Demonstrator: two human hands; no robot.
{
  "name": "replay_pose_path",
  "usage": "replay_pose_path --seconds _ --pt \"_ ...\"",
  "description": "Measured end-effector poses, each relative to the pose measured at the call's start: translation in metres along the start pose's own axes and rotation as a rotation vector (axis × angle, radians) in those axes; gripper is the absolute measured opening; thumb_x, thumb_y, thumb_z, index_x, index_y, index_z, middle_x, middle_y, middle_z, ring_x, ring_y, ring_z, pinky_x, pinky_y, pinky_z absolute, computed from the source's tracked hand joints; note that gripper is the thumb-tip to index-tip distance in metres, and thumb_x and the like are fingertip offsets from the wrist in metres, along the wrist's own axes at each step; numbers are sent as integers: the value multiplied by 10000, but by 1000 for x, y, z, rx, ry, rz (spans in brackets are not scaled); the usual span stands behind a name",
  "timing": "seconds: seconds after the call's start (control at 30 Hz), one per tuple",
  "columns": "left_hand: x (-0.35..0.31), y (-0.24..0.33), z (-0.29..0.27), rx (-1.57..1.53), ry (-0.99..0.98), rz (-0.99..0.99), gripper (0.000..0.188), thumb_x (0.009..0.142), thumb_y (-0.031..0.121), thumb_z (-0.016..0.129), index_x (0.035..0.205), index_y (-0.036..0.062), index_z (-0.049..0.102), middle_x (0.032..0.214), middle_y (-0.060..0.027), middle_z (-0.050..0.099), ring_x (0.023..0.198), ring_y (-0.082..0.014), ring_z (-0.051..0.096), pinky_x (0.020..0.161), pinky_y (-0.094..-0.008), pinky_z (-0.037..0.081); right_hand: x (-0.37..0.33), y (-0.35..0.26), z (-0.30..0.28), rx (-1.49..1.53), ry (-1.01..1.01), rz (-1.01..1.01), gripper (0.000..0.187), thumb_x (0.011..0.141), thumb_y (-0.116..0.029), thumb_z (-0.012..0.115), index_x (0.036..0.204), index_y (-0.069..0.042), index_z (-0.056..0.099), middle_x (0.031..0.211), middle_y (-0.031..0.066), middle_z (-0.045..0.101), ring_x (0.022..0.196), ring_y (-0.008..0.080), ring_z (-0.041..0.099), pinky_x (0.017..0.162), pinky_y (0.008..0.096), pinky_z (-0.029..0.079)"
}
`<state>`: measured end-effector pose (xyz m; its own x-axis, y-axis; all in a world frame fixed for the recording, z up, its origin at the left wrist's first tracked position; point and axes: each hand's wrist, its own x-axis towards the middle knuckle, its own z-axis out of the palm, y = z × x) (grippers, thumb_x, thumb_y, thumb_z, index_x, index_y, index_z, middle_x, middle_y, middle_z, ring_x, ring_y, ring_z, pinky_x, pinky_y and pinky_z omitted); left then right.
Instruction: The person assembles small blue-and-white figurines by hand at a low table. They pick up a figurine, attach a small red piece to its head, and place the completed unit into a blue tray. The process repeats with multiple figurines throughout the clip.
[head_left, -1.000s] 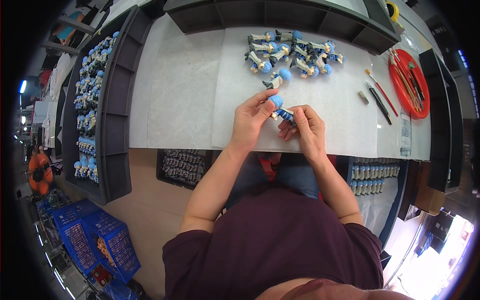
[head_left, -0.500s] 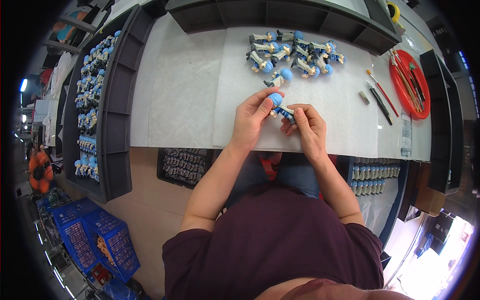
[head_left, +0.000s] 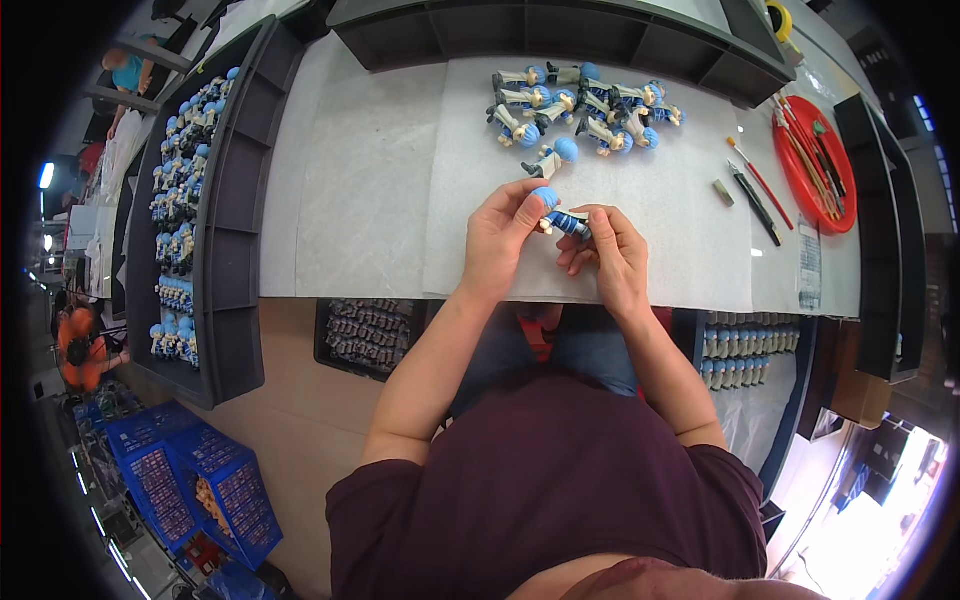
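Note:
Between my two hands, above the front part of the white sheet (head_left: pixel 700 250), is a small figurine (head_left: pixel 568 223) with blue hair and a blue and white outfit. My left hand (head_left: pixel 503 228) is closed on its head end, thumb against the hair. My right hand (head_left: pixel 617 252) pinches the lower end, and its fingertips partly hide the feet. Just beyond my left fingers lies a single figurine (head_left: pixel 553 158) on its side. Farther back, several similar figurines (head_left: pixel 605 105) lie in a loose cluster.
A dark tray (head_left: pixel 225 190) filled with figurines stands at left; another dark tray (head_left: pixel 560 35) spans the back. At right lie a red dish (head_left: pixel 848 215) of brushes, a red-handled brush (head_left: pixel 768 190), a black pen-like tool (head_left: pixel 757 205) and a small block (head_left: pixel 723 192). Blue crates (head_left: pixel 205 445) stand lower left.
The held figurine has turned slightly, showing more of its blue side. Both hands stay in nearly the same place and keep their hold.

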<state>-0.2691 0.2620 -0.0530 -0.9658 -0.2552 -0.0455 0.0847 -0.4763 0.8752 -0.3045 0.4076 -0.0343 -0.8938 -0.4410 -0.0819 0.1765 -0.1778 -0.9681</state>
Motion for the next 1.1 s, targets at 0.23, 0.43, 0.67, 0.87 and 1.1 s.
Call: replay_pose_path --seconds 0.23,0.43,0.67,0.87,1.1 --pt "1 2 5 14 6 0 304 881 169 585 1117 -10 520 995 -85 601 911 -133 572 807 -268 461 0 -2 -4 34 7 38 326 966 -274 407 1041 14 541 744 126 609 601 147 602 517 234 484" --pt "-2 -2 6 119 -53 87 242 828 32 624 1040 -3 514 1026 -111 588 877 -127 567 783 -265 481 15 -19 -50 -387 270 -252 235 872 -110 560 1083 -11 530 790 117 632 651 141 621 563 270 491" --pt "-4 -8 21 332 -114 47 296 748 -22 677 1003 -26 528 978 -106 569 859 -125 581 777 -252 493 30 -45 -151 -1180 519 -344 283 735 -7 621 1016 -19 594 890 140 627 885 281 573 816 352 442" --pt "-8 -7 20 684 -185 301 233 727 -23 700 934 -33 592 987 -75 551 832 -120 570 721 -237 497 16 -39 -110 -706 441 -271 219 853 -36 529 1056 -16 606 848 85 635 728 134 598 651 264 478" --pt "-11 -2 24 757 -218 280 307 666 22 765 928 -5 606 973 -84 598 802 -111 581 701 -242 491 -14 -21 -59 -254 243 -87 195 885 -70 524 1049 0 603 878 54 621 748 100 581 629 228 478"
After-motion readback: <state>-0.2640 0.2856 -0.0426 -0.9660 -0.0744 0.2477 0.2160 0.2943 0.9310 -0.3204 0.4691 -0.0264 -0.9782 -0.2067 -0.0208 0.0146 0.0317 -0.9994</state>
